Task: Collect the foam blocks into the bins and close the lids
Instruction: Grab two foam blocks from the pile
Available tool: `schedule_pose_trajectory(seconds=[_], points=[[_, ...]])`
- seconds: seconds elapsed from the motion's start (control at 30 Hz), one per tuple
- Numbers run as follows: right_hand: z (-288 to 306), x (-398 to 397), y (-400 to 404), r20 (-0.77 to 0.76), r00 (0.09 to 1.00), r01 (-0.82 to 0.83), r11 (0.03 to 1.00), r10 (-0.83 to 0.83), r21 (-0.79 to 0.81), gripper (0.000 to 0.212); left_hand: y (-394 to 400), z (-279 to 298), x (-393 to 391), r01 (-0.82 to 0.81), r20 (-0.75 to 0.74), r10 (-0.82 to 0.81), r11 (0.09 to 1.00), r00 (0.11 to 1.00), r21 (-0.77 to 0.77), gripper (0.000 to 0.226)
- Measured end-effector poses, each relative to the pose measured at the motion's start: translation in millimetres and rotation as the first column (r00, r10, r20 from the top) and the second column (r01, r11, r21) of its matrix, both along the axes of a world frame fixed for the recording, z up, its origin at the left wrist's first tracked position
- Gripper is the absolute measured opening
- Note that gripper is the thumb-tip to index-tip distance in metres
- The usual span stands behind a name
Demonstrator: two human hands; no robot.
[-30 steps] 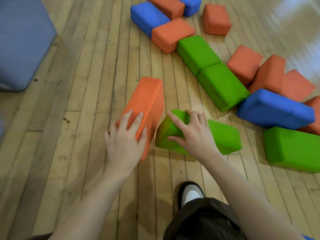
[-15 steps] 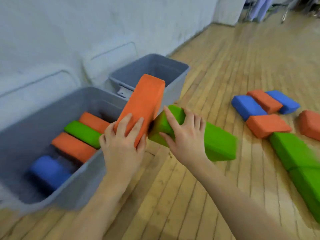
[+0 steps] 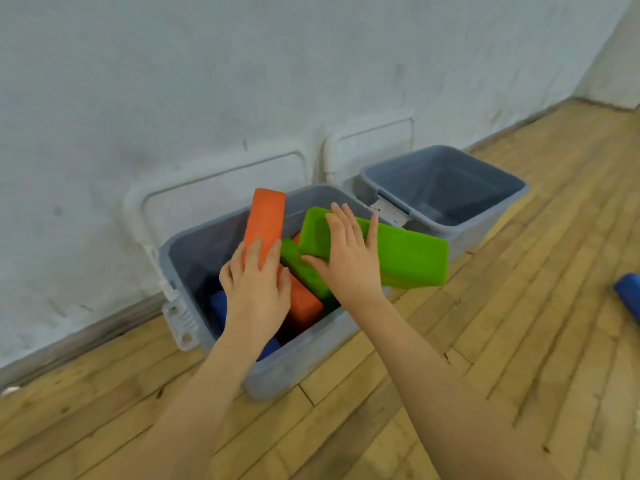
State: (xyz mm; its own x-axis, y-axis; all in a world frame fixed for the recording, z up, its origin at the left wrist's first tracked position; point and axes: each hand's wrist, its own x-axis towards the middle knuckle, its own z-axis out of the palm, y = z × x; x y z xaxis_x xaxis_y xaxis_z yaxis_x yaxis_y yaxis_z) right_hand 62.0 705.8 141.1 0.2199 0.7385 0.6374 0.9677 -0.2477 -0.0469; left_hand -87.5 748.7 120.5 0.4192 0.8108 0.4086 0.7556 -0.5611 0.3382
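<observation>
My left hand grips an orange foam block, held upright over the nearer grey bin. My right hand grips a green foam block, tilted above the bin's right side. Inside that bin lie another orange block, a green block and a blue block, partly hidden by my hands. A second grey bin stands to the right with no blocks visible inside.
Two white lids lean against the white wall behind the bins. A blue block lies on the wooden floor at the right edge.
Both hands have lifted the orange and green blocks off the floor and carried them over the nearer bin. My view has swung from the block pile to the bins by the wall.
</observation>
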Motion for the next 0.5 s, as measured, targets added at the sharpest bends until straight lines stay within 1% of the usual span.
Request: schedule_pose_trajectory(seconds=[0.07,0.2,0.27,0.33,0.4,0.47,0.5], points=[[-3,-4,-5,-0.005,1.000,-0.029,0.999,0.029,-0.019,0.049,-11,-2,-9,0.006,0.021,-0.006,1.000,1.000,0.006,0.053],[-7,2,-44,-0.143,0.988,-0.068,0.997,0.060,-0.046,0.042,-32,2,-10,0.062,0.111,-0.065,0.998,0.992,0.028,0.048],[-9,15,-68,-0.162,0.985,-0.087,0.986,0.063,-0.140,0.039,-45,5,-1,0.116,0.117,-0.122,0.992,0.986,0.056,0.048],[-10,30,-87,-0.207,0.978,-0.098,0.957,0.042,-0.273,0.038,-54,5,15,0.158,0.088,-0.160,0.987,0.983,0.034,0.049],[-14,43,-102,-0.279,0.960,-0.097,0.908,-0.022,-0.407,0.043,-58,-1,31,0.179,0.006,-0.179,0.983,0.984,-0.031,0.052],[-23,49,-108,-0.298,0.952,-0.085,0.882,-0.064,-0.463,0.046,-55,-11,40,0.151,-0.080,-0.161,0.982,0.984,-0.118,0.053],[-26,49,-108,-0.301,0.952,-0.090,0.886,-0.058,-0.456,0.046,-53,-17,43,0.137,-0.103,-0.150,0.983,0.983,-0.122,0.053]])
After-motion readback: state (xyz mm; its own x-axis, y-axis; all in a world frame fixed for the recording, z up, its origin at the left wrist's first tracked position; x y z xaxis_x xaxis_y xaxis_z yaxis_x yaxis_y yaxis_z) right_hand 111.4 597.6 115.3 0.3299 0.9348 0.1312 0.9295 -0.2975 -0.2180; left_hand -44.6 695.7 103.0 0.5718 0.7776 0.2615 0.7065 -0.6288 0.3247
